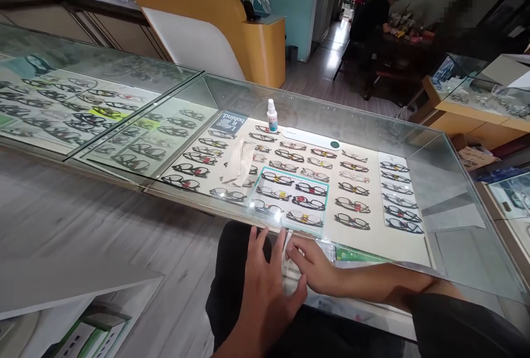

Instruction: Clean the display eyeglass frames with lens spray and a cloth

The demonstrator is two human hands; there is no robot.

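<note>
My left hand (265,278) is held above my lap at the near edge of the glass display counter (364,142), its fingers stretched out and apart. Nothing shows in it. Close beside it, my right hand (312,264) is curled at the counter's near edge. A narrow whitish strip appears by its fingers, but whether they grip anything is hidden. On the glass top stand a small white spray bottle (272,117) and a crumpled pale cloth (240,162). Rows of eyeglasses (351,205) lie under the glass, some around a teal-edged panel (327,203).
A second glass case (103,70) with more eyeglasses joins on the left. Beyond stands an orange reception desk (265,48). A person (368,26) sits at a dark table at the back right. White shelving (74,291) with boxes is at the lower left.
</note>
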